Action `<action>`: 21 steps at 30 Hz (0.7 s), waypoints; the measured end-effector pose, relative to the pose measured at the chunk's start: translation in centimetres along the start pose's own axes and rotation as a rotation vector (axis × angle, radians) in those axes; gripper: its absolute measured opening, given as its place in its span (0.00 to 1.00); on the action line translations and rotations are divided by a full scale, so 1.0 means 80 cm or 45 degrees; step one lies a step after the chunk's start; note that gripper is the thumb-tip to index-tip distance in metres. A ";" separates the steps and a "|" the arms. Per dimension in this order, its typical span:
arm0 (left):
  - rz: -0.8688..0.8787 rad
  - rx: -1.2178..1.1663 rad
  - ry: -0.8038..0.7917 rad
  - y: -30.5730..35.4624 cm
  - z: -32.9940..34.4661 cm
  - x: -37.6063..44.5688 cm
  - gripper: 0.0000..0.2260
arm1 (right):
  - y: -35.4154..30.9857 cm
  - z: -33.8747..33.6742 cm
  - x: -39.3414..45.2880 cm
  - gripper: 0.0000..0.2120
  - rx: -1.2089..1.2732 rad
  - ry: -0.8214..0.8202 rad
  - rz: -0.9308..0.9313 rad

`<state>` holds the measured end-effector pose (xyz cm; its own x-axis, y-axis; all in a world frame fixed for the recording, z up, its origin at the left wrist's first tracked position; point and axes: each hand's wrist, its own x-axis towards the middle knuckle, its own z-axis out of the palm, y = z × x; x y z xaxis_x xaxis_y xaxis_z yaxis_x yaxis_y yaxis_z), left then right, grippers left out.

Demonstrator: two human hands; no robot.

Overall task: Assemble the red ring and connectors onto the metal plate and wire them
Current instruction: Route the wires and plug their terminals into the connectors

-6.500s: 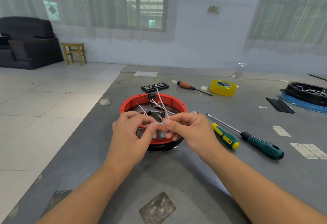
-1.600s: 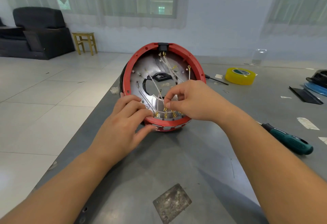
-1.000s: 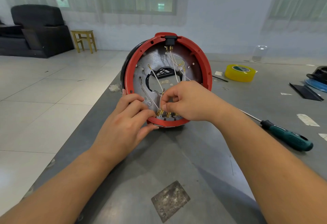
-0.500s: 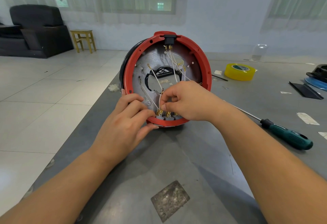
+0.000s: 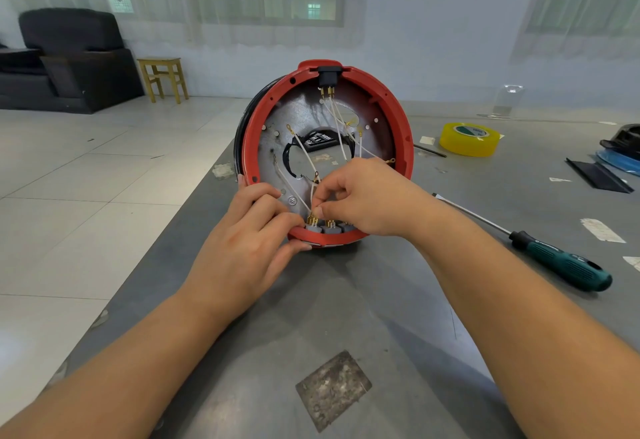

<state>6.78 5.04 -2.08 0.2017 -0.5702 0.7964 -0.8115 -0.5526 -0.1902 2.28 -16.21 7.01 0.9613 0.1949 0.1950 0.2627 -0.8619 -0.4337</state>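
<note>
The red ring (image 5: 398, 119) with the metal plate (image 5: 298, 112) inside it stands tilted on its lower edge on the grey table, its open side facing me. A black connector (image 5: 328, 75) sits at the ring's top, and white wires (image 5: 337, 126) run down from it across the plate. Grey connectors with brass terminals (image 5: 329, 226) line the ring's bottom. My left hand (image 5: 249, 251) grips the ring's lower left rim. My right hand (image 5: 363, 199) pinches a white wire end just above the leftmost brass terminal.
A green-handled screwdriver (image 5: 561, 265) lies right of my right forearm. A yellow tape roll (image 5: 469, 138) sits at the back right, near black and blue parts (image 5: 620, 151). A black remote (image 5: 320, 140) shows through the plate's hole. The table's left edge runs beside my left arm.
Since 6.5 s ago the ring was raised from flat to standing on its edge. In the last second my hands and the ring have barely moved; my right fingers stay at the left terminal.
</note>
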 end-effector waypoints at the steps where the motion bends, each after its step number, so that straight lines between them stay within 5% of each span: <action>1: -0.003 -0.005 0.008 0.000 0.000 0.000 0.14 | 0.001 0.000 0.000 0.03 0.010 -0.005 0.005; 21: -0.221 0.069 -0.019 0.005 0.009 0.004 0.23 | 0.002 -0.018 -0.003 0.03 -0.069 0.105 0.007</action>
<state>6.93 4.21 -2.28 0.3446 -0.4726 0.8111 -0.7334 -0.6749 -0.0816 1.99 -17.08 8.15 0.9520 0.1525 0.2655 0.2502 -0.8873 -0.3874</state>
